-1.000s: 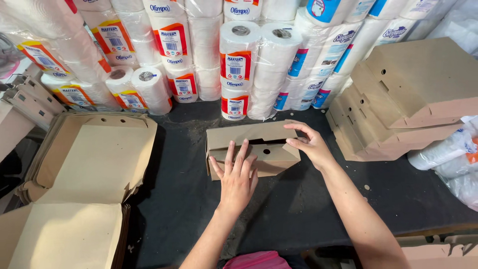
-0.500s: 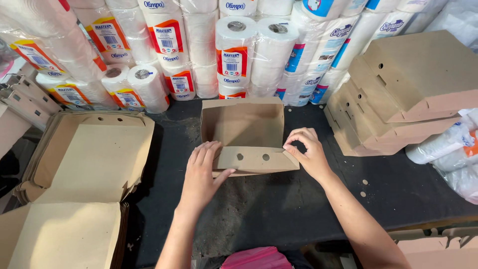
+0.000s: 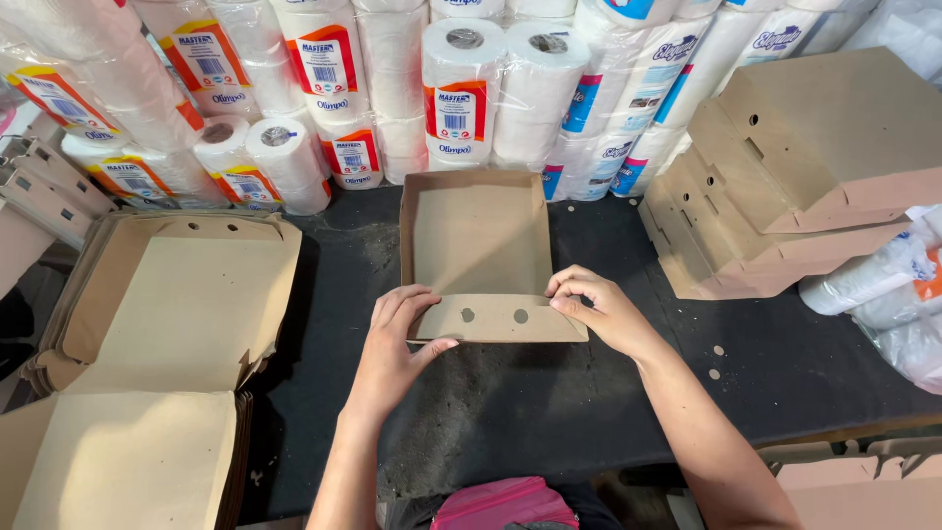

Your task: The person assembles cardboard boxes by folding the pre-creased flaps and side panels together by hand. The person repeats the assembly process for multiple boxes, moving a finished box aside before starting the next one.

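Note:
A brown cardboard box lies open on the dark table in front of me, its side walls raised. Its near flap, with two round holes, folds out toward me. My left hand grips the flap's left end, thumb under it and fingers over its top edge. My right hand pinches the flap's right end at the box corner.
A stack of flat unfolded cardboard boxes lies at the left. Folded boxes are piled at the right. Wrapped paper rolls line the back of the table, and more wrapped goods sit at the far right.
The box was closed flat under my hands a second ago. It has since been opened up, and both hands have moved to the ends of the near flap.

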